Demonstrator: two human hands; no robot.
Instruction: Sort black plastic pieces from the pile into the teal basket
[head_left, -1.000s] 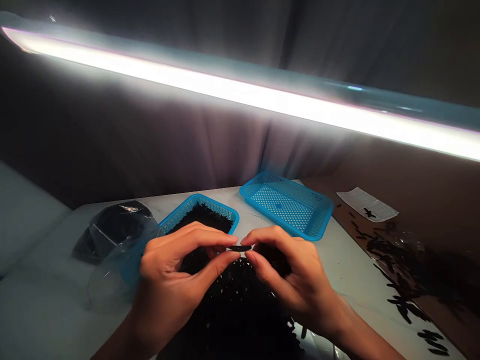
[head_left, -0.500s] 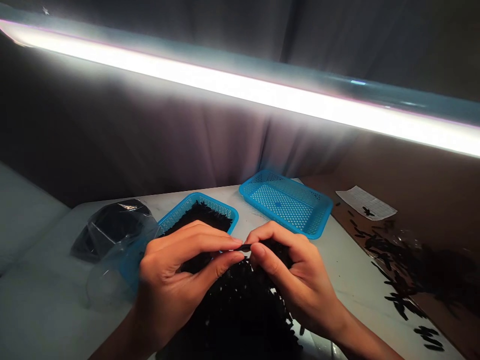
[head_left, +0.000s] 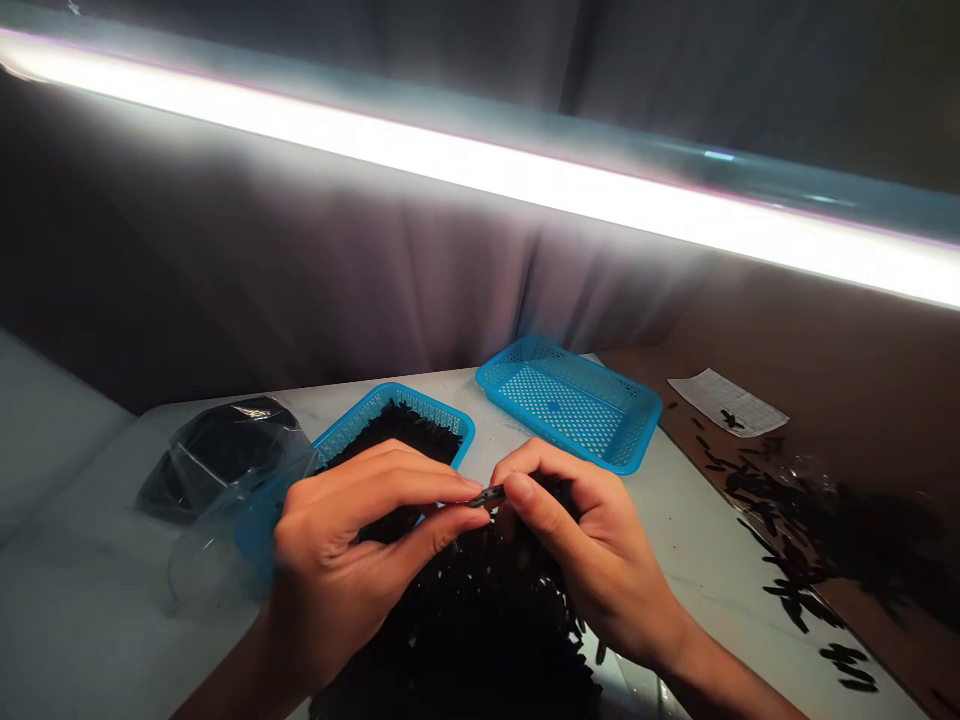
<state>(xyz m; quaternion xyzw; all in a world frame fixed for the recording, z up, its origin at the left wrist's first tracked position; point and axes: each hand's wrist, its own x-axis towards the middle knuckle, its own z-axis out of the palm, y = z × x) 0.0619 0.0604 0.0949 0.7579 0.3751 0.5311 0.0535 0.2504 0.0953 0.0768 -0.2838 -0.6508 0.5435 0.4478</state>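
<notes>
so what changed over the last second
The right hand slid left along the black piece until its fingers nearly meet the left hand; less of it shows. Both hands still pinch it. Full basket, empty basket, bag and pile stayed put.

The near basket (head_left: 352, 425) lies left of the far basket (head_left: 570, 400), bag (head_left: 217, 450) leftmost.

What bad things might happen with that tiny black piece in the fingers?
The small black piece is pinched only by the fingertips of the left hand and right hand. It might slip and vanish into the black pile right under it. Loose black bits lie scattered on the right, close to the right forearm, so an arm could brush some away. That side is dim, so dropped bits may be hard to spot.
</notes>
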